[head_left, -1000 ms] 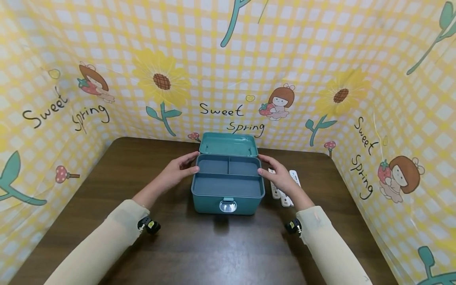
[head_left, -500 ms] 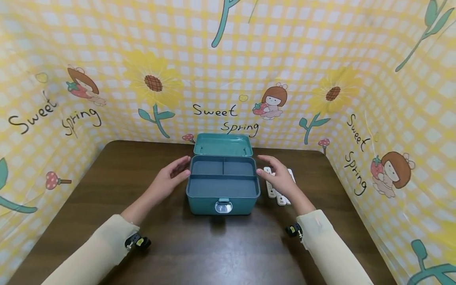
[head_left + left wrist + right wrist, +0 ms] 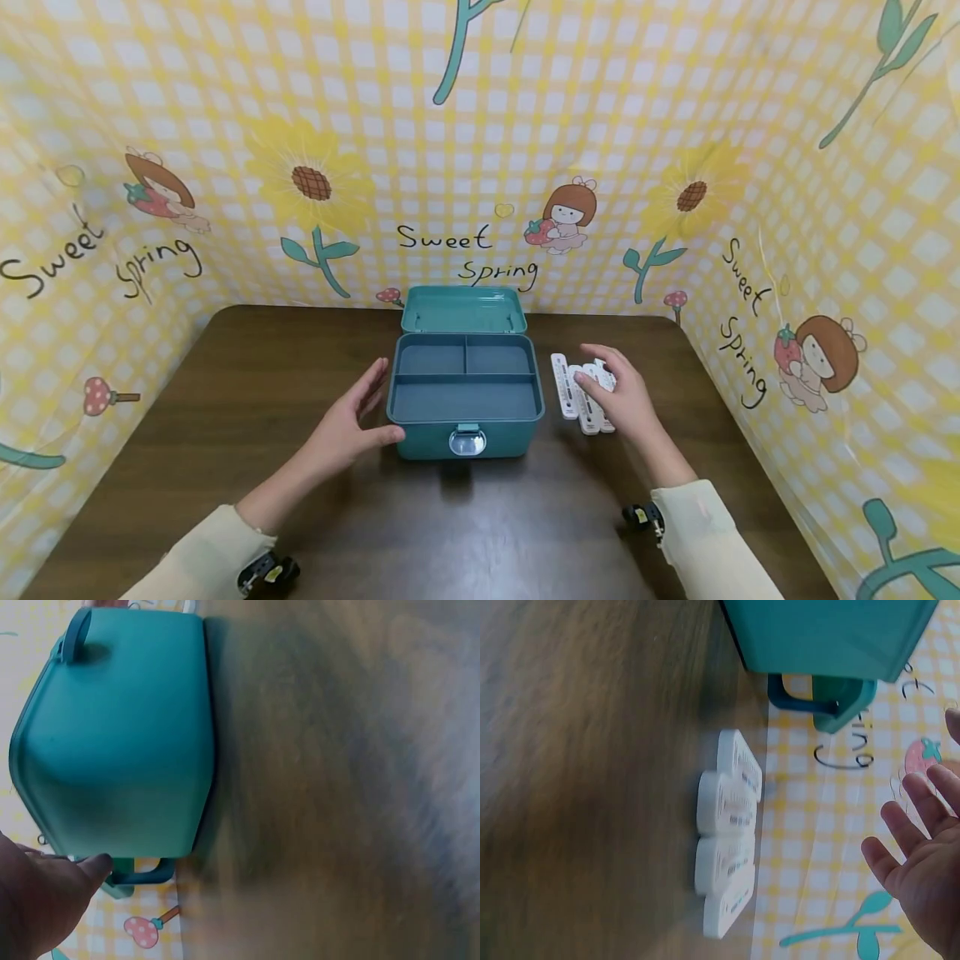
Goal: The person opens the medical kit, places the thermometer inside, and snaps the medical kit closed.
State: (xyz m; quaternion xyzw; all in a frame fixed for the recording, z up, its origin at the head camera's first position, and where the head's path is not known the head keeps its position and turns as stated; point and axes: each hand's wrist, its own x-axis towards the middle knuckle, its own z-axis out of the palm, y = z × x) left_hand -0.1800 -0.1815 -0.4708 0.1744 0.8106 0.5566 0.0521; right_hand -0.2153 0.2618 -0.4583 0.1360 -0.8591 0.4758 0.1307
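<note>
A teal storage box stands on the table with its lid raised at the back. Inside sits a grey-blue tray with two small compartments behind one wide one. My left hand is beside the box's left side, thumb at the front corner; whether it touches is unclear. Several slim white test cassettes lie side by side to the right of the box, also in the right wrist view as white cassettes. My right hand hovers over them, fingers spread in the right wrist view, holding nothing.
The dark wooden table ends at a yellow-checked cloth that rises behind it and on both sides. A clear round latch is on the box's front. A handle shows at the box's side.
My right hand has left the box's right side and moved right, over the white test cassettes. My left hand has drawn off the rim, slightly down and toward the front. The view shifted a little.
</note>
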